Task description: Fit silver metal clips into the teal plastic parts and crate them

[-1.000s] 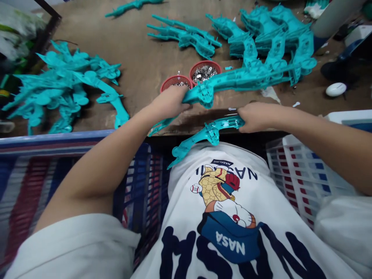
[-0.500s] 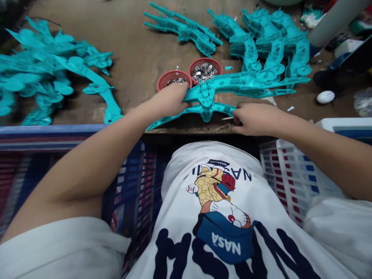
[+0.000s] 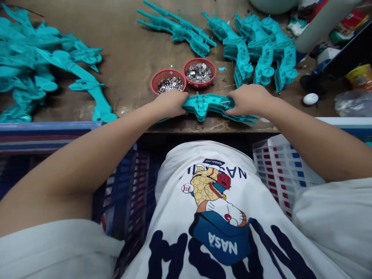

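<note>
My left hand [image 3: 173, 103] is closed round the left side of a teal plastic part [image 3: 201, 105] at the table's front edge. The part is long and curved, with a ribbed, pointed middle. On its other side, my right hand [image 3: 251, 100] has its fingers wrapped round it. A thin, pale pointed tool [image 3: 224, 102] shows by the right fingertips, its other end hidden by the hand. Just behind the left hand stands a red basket [image 3: 153, 82] of small metal pieces. A second red basket [image 3: 214, 74] with similar silvery clips touches it.
A heap of teal parts [image 3: 29, 73] covers the table's left side. Nested teal parts [image 3: 242, 58] lie in rows at the back right. A white oval object [image 3: 310, 99] and a grey post [image 3: 312, 33] stand at the right. Plastic crates [image 3: 280, 155] flank my lap below the edge.
The two teal pieces, apart before, now lie together as one stack between my hands. My right hand has moved up from the lower piece and grips the stack's right side.
</note>
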Demonstrator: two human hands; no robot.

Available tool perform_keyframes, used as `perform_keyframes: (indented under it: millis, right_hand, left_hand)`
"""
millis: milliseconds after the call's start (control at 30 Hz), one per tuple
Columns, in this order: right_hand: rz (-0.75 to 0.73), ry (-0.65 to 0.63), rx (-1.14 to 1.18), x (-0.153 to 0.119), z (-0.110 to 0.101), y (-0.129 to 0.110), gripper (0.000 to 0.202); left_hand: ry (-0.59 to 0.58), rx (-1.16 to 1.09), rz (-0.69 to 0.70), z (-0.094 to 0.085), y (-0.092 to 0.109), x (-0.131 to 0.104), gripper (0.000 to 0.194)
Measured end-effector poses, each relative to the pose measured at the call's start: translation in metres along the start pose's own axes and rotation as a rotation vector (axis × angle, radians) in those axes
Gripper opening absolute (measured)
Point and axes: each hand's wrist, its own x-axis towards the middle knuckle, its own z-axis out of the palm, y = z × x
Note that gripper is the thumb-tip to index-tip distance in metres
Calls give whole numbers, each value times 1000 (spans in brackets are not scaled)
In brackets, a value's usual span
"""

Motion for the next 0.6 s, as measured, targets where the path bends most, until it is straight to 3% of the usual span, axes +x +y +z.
perform_keyframes:
  millis: [167, 467, 600]
  right_hand:
    - [-32, 47, -47, -8, -3, -5, 66]
    - [-68, -15, -73, -28, -15, -12, 68]
    - [-72, 133, -17, -32, -42, 0, 71]
  left_hand:
    - [-23, 31, 4, 2, 5, -8, 60]
    - [-16, 40, 8, 0, 19, -26, 48]
    - [-24, -1, -1, -2, 20, -25, 52]
